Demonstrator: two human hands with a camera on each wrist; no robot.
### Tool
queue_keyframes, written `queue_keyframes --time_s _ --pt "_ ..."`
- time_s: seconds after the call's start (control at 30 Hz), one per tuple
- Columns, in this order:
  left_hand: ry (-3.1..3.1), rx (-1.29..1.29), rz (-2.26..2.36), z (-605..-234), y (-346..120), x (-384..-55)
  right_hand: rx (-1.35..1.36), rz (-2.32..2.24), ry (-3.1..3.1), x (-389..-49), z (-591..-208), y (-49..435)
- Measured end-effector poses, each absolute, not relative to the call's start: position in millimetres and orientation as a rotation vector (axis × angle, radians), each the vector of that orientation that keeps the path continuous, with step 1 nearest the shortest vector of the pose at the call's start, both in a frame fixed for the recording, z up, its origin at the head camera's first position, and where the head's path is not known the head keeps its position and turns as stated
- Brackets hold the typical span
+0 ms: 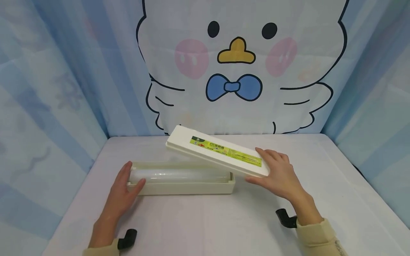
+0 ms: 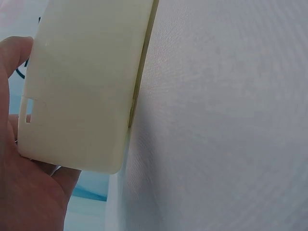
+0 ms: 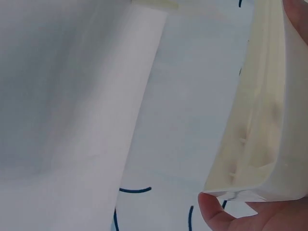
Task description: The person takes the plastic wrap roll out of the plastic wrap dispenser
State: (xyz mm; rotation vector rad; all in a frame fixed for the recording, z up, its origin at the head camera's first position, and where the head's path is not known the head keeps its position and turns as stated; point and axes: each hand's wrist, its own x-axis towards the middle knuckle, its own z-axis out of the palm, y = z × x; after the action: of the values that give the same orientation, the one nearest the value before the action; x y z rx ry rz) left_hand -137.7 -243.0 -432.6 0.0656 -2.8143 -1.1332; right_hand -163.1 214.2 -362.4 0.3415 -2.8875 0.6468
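Observation:
A long cream cling film box lies on the table with its top off, and a shiny roll of cling film is inside it. My left hand grips the box's left end, thumb on the near side and fingers on the far side. In the left wrist view that hand is wrapped about the end of the box. My right hand holds the white lid by its right end, tilted above the box. The right wrist view shows the lid's hollow underside.
A white cloth covers the table. Behind it hangs a curtain with a cartoon bird, and blue patterned curtains stand at the sides. Black wrist mounts sit by both sleeves.

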Motion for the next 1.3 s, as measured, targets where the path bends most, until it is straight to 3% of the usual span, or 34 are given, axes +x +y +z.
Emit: queue_keyframes --time_s 1.3 --pt "-2.794 0.092 -1.165 -431.7 -240.9 -136.5 0.143 0.539 -2.857 -146.1 -378.5 266.0"
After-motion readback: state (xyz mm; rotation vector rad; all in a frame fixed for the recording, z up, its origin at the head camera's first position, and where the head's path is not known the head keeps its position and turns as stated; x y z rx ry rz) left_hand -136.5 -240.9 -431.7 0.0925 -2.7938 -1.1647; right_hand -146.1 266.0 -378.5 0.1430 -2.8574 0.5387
